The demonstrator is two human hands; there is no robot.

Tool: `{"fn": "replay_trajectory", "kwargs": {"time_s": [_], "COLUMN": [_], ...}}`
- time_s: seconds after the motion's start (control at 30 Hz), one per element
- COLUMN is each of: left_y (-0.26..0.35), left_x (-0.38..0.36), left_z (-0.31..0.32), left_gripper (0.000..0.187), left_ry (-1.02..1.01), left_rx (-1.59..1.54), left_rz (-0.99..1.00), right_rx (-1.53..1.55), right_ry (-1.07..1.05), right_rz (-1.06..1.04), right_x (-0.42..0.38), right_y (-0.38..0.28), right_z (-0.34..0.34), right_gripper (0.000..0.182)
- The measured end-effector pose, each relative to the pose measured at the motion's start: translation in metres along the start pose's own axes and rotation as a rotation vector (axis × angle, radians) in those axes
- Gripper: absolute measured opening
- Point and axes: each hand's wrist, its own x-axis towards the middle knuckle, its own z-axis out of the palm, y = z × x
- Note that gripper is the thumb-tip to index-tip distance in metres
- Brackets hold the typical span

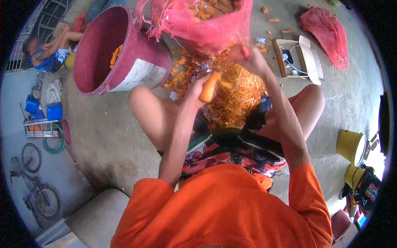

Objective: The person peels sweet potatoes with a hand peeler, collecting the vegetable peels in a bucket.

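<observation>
My left hand [196,91] is closed around a peeled orange carrot [210,86], its thick end towards me. My right hand [254,62], smeared by motion, is raised to the right of the carrot. In its fingers is a small red-handled peeler [245,51], its blade too blurred to make out. Below both hands, a large heap of orange peelings [233,99] lies between my legs. An open red mesh sack [223,35] of unpeeled carrots [209,9] stands just beyond the heap.
A big maroon tub [142,62] with some peeled carrots [116,56] lies tilted at left. Carrot pieces [178,76] litter the floor beside it. Right are an open cardboard box [308,62], a red mesh sack [324,35] and a yellow bucket [349,146]. Another person [47,51] sits far left.
</observation>
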Motion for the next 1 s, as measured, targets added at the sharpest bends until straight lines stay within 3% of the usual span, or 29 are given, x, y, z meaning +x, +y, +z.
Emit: {"fn": "replay_trajectory", "kwargs": {"time_s": [0.07,0.1,0.13,0.2,0.27,0.3,0.33,0.43,0.47,0.53,0.57,0.6,0.67,0.7,0.73,0.8,0.83,0.87,0.93,1.0], "left_y": [0.008,0.007,0.004,0.003,-0.008,-0.009,-0.005,0.010,0.008,0.006,0.004,0.007,0.007,0.000,0.002,0.008,0.011,0.013,0.010,0.001], "left_x": [-0.007,-0.009,-0.008,0.001,0.007,0.012,0.004,-0.009,-0.009,-0.004,0.001,0.000,-0.011,0.002,-0.002,-0.009,-0.012,-0.014,-0.005,0.001], "left_z": [0.007,0.013,0.022,0.023,0.001,0.005,0.006,0.011,0.018,0.040,0.010,0.017,0.035,0.002,0.003,0.012,0.020,0.029,0.027,0.010], "left_gripper": [0.031,0.031,0.030,0.030,0.030,0.030,0.030,0.030,0.030,0.029,0.030,0.030,0.032,0.034,0.034,0.034,0.034,0.034,0.034,0.034], "left_ry": [0.025,0.022,0.076,0.122,0.025,0.126,0.130,-0.066,-0.068,0.206,0.053,0.056,0.139,0.068,0.071,0.040,0.037,0.088,0.131,0.076], "left_rx": [-0.027,-0.026,-0.016,0.000,-0.003,-0.036,-0.036,-0.016,-0.015,-0.064,0.044,0.045,0.089,0.091,0.089,-0.029,-0.029,-0.081,-0.129,-0.113], "left_rz": [-0.084,-0.084,0.004,0.094,0.064,0.036,0.031,-0.040,-0.039,0.089,0.022,0.021,0.104,0.039,0.042,0.000,0.003,0.022,0.043,0.053], "right_rx": [0.083,0.151,0.145,-0.085,-0.037,0.013,-0.046,-0.110,-0.002,0.160,0.098,0.042,0.021,-0.069,-0.069,-0.070,0.148,0.087,-0.029,-0.017], "right_ry": [0.100,0.035,0.038,-0.263,-0.188,-0.118,-0.078,0.025,-0.006,-0.156,-0.171,-0.188,-0.088,-0.051,-0.054,0.136,0.086,-0.012,-0.171,-0.145], "right_rz": [-0.006,-0.086,-0.088,-0.134,-0.136,-0.133,0.088,-0.004,-0.057,-0.144,-0.195,-0.243,-0.132,0.148,0.146,-0.041,-0.036,0.007,-0.294,-0.218], "right_x": [0.003,-0.002,-0.008,-0.015,-0.002,-0.004,-0.002,0.008,0.001,-0.011,-0.008,-0.007,0.001,0.002,0.002,0.005,0.008,-0.003,-0.010,-0.001], "right_y": [0.010,-0.011,-0.023,-0.034,-0.015,-0.007,-0.029,-0.011,-0.012,-0.039,-0.038,-0.035,-0.012,-0.035,-0.031,-0.021,-0.023,-0.027,-0.034,-0.027], "right_z": [-0.010,-0.007,0.004,0.021,0.017,0.019,-0.005,-0.015,-0.006,0.011,0.015,0.021,0.012,-0.008,-0.010,-0.021,-0.008,-0.002,0.016,0.014], "right_gripper": [0.024,0.022,0.022,0.024,0.024,0.024,0.025,0.026,0.026,0.028,0.027,0.027,0.025,0.023,0.023,0.022,0.026,0.028,0.031,0.031]}}
